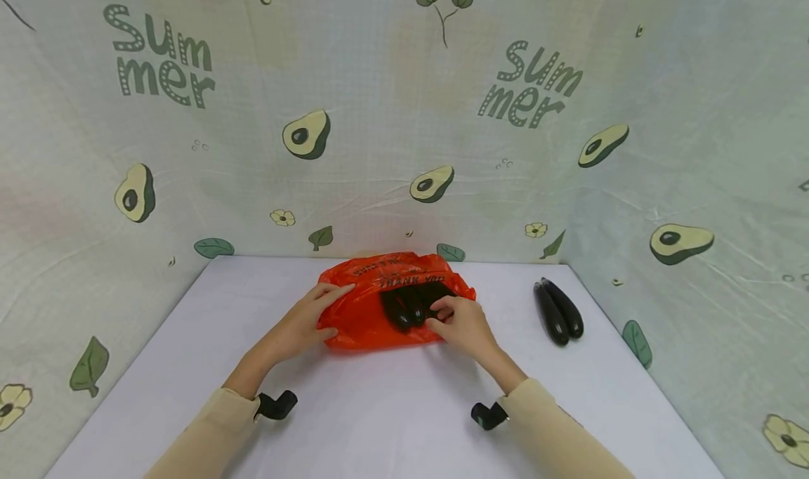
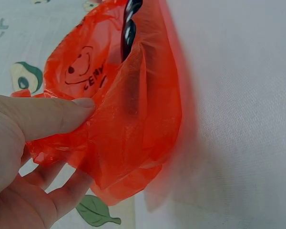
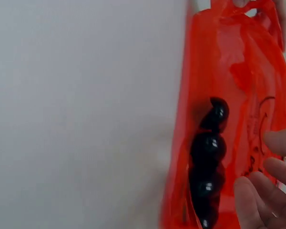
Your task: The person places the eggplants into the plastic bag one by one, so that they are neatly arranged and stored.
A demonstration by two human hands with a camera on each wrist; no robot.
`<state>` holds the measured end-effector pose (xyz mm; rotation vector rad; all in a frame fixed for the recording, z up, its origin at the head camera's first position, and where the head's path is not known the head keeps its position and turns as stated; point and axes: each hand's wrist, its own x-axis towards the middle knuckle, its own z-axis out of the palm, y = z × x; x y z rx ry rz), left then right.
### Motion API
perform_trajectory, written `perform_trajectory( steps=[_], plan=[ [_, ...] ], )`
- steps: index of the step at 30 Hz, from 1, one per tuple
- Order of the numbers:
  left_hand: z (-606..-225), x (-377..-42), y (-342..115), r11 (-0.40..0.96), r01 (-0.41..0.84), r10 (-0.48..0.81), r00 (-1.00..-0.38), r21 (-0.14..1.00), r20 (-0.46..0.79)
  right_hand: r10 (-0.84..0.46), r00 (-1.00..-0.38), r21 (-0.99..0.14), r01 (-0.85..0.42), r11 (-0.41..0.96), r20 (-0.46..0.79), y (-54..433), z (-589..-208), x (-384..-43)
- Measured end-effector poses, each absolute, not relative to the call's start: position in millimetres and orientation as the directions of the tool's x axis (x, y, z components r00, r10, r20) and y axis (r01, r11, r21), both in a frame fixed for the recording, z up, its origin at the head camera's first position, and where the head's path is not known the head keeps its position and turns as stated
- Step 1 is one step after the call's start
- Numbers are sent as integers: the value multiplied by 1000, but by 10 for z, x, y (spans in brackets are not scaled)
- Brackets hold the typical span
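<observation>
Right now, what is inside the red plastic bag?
Several glossy dark eggplants lie side by side inside the red plastic bag, their rounded ends showing at its mouth. The bag's printed upper side covers their far ends, so I cannot confirm the count.

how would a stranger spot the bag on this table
Find the white table before the avocado-print cloth. Toward the table's far edge, between the left hand and right hand, lies the bag. Unlike the dark eggplants inside it and farther right, it is bright red plastic.
</observation>
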<state>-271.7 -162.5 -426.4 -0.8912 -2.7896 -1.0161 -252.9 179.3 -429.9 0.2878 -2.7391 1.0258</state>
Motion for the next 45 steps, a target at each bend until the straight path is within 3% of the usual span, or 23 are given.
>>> perform_trajectory(
  steps=[12, 23, 31, 45],
  plan=[
    [-4267, -2710, -1640, 643, 500, 483, -853, 580, 200, -24, -958, -439, -153, 885, 286, 2956, -3968, -2506],
    [-4282, -2715, -1629, 637, 500, 488, -851, 586, 195, 113, -976, -388, 32, 921, 188, 3839, -4198, -2599],
    [-4278, -2720, -1616, 638, 512, 491, -846, 576, 208, 114, -980, -363, 47, 931, 166, 4009, -4407, -2599],
    [-4272, -2730, -1609, 639, 513, 494, -845, 573, 205, 97, -992, -330, 66, 942, 76, 3910, -4444, -2602]
  ],
)
